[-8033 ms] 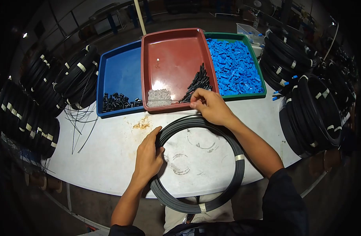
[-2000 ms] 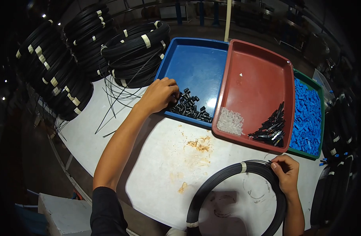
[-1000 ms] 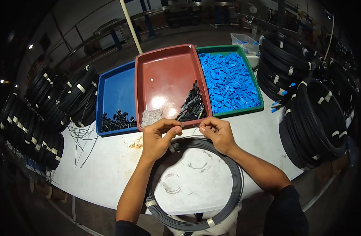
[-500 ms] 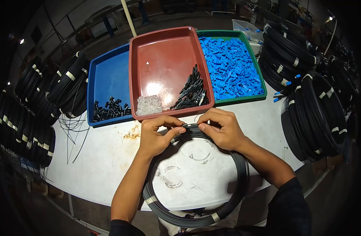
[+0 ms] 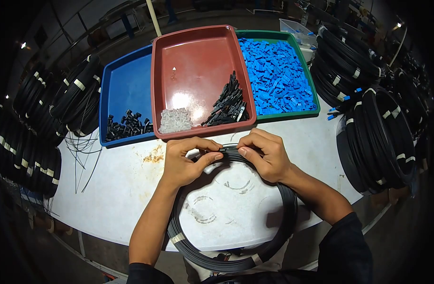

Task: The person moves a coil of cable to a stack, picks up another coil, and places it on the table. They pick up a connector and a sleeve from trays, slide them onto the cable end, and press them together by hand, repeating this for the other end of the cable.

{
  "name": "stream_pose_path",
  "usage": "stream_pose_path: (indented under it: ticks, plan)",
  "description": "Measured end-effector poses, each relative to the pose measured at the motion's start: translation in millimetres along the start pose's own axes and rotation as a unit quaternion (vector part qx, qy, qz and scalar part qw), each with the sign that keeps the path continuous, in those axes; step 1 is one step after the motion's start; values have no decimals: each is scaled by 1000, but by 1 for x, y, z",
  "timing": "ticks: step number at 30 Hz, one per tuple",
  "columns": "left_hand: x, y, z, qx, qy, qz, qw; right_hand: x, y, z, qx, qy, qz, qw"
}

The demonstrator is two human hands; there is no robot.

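Observation:
A coil of thin black cable (image 5: 289, 208), banded with pale tape, rests partly on the white table and hangs past its near edge. At the coil's far side, my left hand (image 5: 181, 161) is closed, thumb and fingers pinching a black cable strand. A small dark piece shows at those fingertips, too small to name. Just to the right, my right hand (image 5: 268, 156) is also closed, its thumb and forefinger pinched on the cable. A short stretch of strand runs between the two hands.
Beyond the hands stand a blue tray (image 5: 127, 90) with black parts, a red tray (image 5: 193, 52) with clear and black pieces, and a green tray (image 5: 274, 115) full of blue connectors. Taped cable coils are stacked at left (image 5: 77, 102) and right (image 5: 375, 142).
The view has shifted slightly, so the trays sit a little higher and further left. Both hands keep their pinch on the cable, with little movement between them.

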State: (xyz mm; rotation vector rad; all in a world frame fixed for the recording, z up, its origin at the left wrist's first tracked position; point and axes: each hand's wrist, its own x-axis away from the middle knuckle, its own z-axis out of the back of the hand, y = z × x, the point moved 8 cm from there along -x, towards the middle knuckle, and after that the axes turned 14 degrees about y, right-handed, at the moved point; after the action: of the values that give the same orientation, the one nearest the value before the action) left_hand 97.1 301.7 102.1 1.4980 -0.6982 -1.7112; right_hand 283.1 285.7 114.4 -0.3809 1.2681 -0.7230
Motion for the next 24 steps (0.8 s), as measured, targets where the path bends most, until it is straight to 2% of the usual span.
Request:
stream_pose_path:
  ticks: [10, 14, 21, 24]
  plan:
    - [0, 3, -2, 2, -16, -22, 1000, 2, 0, -4, 30, -6, 27, 999]
    - [1, 7, -4, -25, -30, -52, 998, 3, -5, -4, 70, -4, 72, 995]
    - [5, 7, -8, -64, -48, -54, 995, 8, -16, -8, 101, -7, 144, 984]
    - [5, 12, -11, -59, -59, -71, 994, 8, -9, -7, 91, -23, 102, 990]
